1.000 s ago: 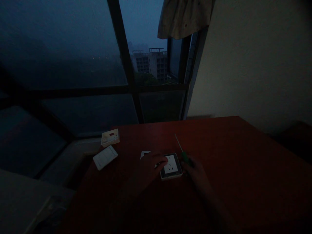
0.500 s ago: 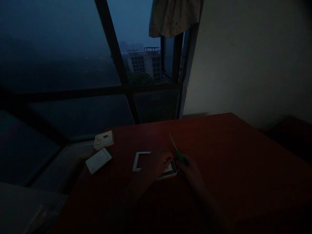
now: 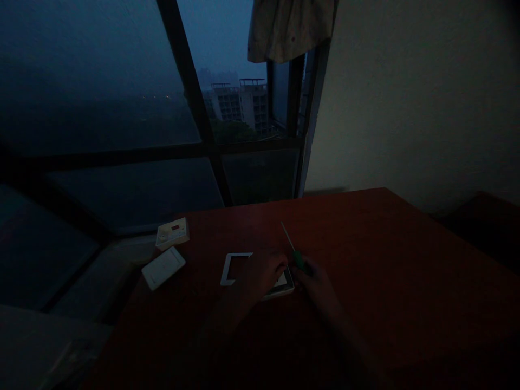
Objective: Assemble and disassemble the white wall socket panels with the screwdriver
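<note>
The scene is very dark. My left hand [image 3: 262, 273] rests on a white wall socket [image 3: 283, 286] lying flat on the red table [image 3: 365, 260], fingers curled over its top so most of it is covered. My right hand [image 3: 314, 281] sits just right of the socket, closed round the green handle of a screwdriver [image 3: 295, 253], whose thin shaft points up and away to the left. A white square frame [image 3: 231, 268] lies on the table, partly under my left hand.
Two white switch plates lie at the table's far left corner: one face-up box-like part [image 3: 173, 233] and one flat plate [image 3: 163, 267]. A large dark window stands behind the table, a pale wall to the right, cloth hanging above.
The view has shifted, so everything sits further left. My left hand has slid over the socket and covers more of it, and the white frame now shows to its left.
</note>
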Motion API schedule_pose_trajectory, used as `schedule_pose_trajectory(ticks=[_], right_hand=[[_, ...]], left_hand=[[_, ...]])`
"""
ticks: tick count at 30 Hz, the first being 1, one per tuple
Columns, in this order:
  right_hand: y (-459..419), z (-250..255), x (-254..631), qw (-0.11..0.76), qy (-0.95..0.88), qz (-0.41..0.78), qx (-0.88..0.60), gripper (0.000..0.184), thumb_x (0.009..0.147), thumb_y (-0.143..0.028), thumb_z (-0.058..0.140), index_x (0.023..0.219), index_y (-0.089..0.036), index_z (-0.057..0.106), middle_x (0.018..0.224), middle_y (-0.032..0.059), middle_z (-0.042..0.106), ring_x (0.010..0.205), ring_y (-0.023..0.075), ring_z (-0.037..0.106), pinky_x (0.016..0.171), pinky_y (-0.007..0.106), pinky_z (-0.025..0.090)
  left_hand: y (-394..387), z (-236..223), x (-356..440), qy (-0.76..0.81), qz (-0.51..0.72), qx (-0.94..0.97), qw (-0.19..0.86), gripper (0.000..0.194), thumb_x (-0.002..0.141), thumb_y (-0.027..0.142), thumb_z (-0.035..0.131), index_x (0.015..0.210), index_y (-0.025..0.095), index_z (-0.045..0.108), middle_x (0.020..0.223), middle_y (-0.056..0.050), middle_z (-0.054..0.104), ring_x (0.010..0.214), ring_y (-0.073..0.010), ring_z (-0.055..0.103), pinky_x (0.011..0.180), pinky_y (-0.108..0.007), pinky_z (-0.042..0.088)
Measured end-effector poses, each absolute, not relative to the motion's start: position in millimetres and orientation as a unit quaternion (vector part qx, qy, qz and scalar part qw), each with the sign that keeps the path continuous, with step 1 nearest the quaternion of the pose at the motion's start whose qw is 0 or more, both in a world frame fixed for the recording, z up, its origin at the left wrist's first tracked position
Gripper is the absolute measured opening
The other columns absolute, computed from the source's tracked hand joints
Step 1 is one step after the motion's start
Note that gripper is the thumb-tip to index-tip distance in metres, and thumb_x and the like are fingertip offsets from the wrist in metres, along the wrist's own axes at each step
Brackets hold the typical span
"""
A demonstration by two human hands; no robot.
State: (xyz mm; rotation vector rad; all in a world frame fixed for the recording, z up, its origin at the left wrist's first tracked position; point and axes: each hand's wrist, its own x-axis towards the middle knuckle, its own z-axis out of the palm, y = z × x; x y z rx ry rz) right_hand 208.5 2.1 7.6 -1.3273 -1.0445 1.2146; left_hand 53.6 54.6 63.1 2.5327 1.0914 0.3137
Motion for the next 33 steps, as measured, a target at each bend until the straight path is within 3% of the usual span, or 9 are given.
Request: schedule_pose_trajectory(ticks=[14, 22, 29, 33], right_hand=[[4, -6, 210, 0.505, -0.444, 0.492, -0.553, 0.028, 0.073, -0.039, 0.060, 0.093, -0.019, 0.061, 0.064, -0.0027, 0.059, 0.056, 0.0149, 0.053, 0.051, 0.024, 0.039], [3, 2, 210, 0.508, -0.445, 0.496, -0.547, 0.026, 0.074, -0.038, 0.060, 0.091, -0.019, 0.061, 0.066, -0.0023, 0.059, 0.058, 0.0148, 0.053, 0.055, 0.024, 0.040], [2, -2, 209, 0.518, -0.410, 0.498, -0.562, 0.037, 0.072, -0.046, 0.062, 0.096, -0.018, 0.061, 0.064, -0.0017, 0.059, 0.057, 0.0151, 0.054, 0.052, 0.024, 0.040], [0, 3, 215, 0.508, -0.422, 0.465, -0.590, 0.044, 0.076, -0.049, 0.058, 0.106, -0.017, 0.062, 0.090, 0.0054, 0.067, 0.077, 0.0208, 0.061, 0.068, 0.030, 0.047]], left_hand=[[56, 59, 58, 0.379, 0.102, 0.905, 0.166, 0.010, 0.084, 0.014, 0.056, 0.076, 0.019, 0.061, 0.083, -0.001, 0.061, 0.077, -0.0150, 0.059, 0.065, -0.023, 0.039], [57, 56, 57, 0.377, 0.108, 0.905, 0.167, 0.004, 0.083, 0.019, 0.060, 0.081, 0.020, 0.063, 0.087, -0.001, 0.060, 0.082, -0.0160, 0.058, 0.070, -0.023, 0.042], [48, 63, 35, 0.444, 0.159, 0.868, 0.155, 0.019, 0.087, 0.025, 0.054, 0.104, 0.021, 0.060, 0.107, -0.004, 0.059, 0.098, -0.0209, 0.057, 0.084, -0.032, 0.045], [33, 56, 16, 0.457, 0.191, 0.854, 0.161, 0.039, 0.082, 0.029, 0.062, 0.119, 0.025, 0.053, 0.126, -0.005, 0.051, 0.115, -0.0244, 0.048, 0.098, -0.039, 0.040]])
